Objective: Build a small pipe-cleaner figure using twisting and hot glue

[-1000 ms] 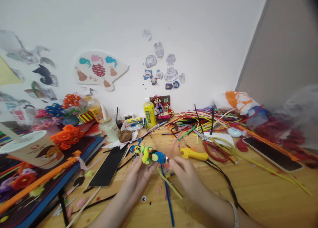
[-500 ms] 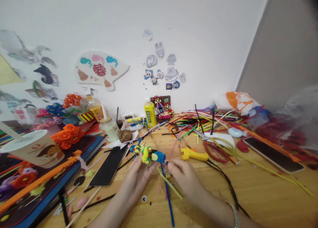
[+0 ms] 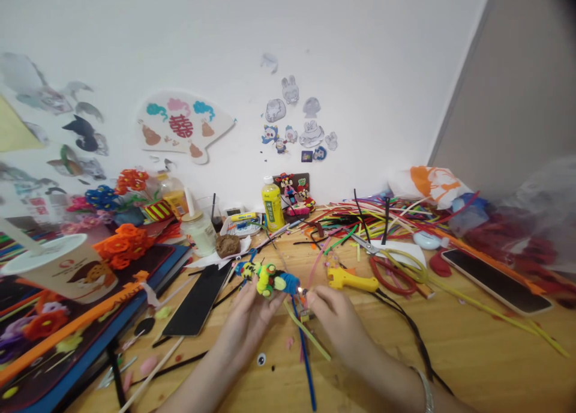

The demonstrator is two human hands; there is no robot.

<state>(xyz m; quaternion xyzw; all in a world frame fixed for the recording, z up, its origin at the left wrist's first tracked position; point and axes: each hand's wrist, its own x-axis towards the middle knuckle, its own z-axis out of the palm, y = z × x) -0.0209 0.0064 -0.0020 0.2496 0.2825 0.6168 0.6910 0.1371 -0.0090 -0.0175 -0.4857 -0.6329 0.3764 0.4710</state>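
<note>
My left hand (image 3: 249, 314) is closed around a small pipe-cleaner figure (image 3: 269, 279) in yellow-green, black and blue, held sideways above the table. Its blue end (image 3: 290, 283) points to the right. In my right hand (image 3: 335, 311) is a lighter (image 3: 305, 294), mostly hidden by the fingers, with a small flame burning at its tip. The flame is right beside the blue end; I cannot tell whether it touches. Below the hands lie a blue pipe cleaner (image 3: 308, 371) and a pale yellow-green strip (image 3: 315, 340). A googly eye (image 3: 261, 359) rests nearby.
Right of my hands lie a yellow glue gun (image 3: 353, 279) with its cord, scissors (image 3: 366, 243) and a phone (image 3: 495, 280). On the left are a black slab (image 3: 198, 302) and a paper cup (image 3: 60, 268). Behind stand a yellow bottle (image 3: 272, 204) and heaped pipe cleaners (image 3: 405, 218).
A flame has appeared at the lighter in my right hand, next to the figure's blue end. Both hands have stayed almost in place.
</note>
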